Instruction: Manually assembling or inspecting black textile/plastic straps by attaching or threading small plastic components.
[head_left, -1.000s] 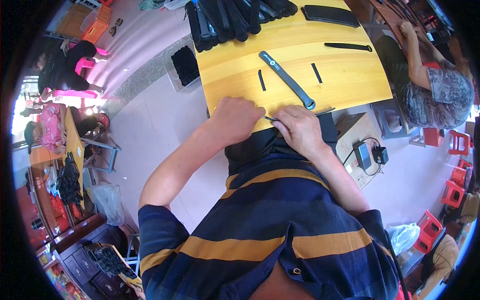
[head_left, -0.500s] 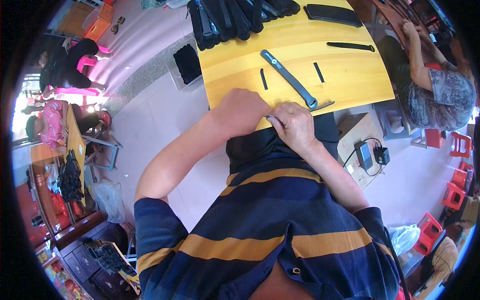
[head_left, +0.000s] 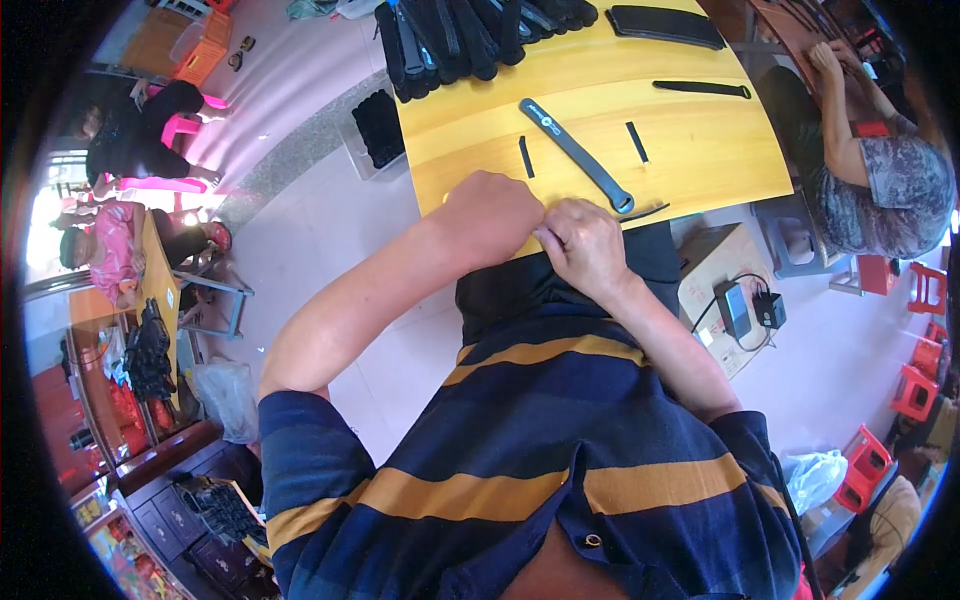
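Both hands are drawn closer together at the table's [head_left: 700, 160] near edge. Left hand [head_left: 492, 215] and right hand [head_left: 583, 240] are curled, touching; anything pinched cannot be told. Strap [head_left: 575, 153] lies just beyond.

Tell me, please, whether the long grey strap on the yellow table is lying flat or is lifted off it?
Flat. The long grey strap lies stretched out diagonally on the yellow table, untouched; both the left hand and the right hand are closed together at the table's near edge.

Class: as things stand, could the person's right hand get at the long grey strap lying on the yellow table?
Probably yes. The right hand rests at the table's near edge, and the long grey strap lies just beyond it with only bare tabletop between them.
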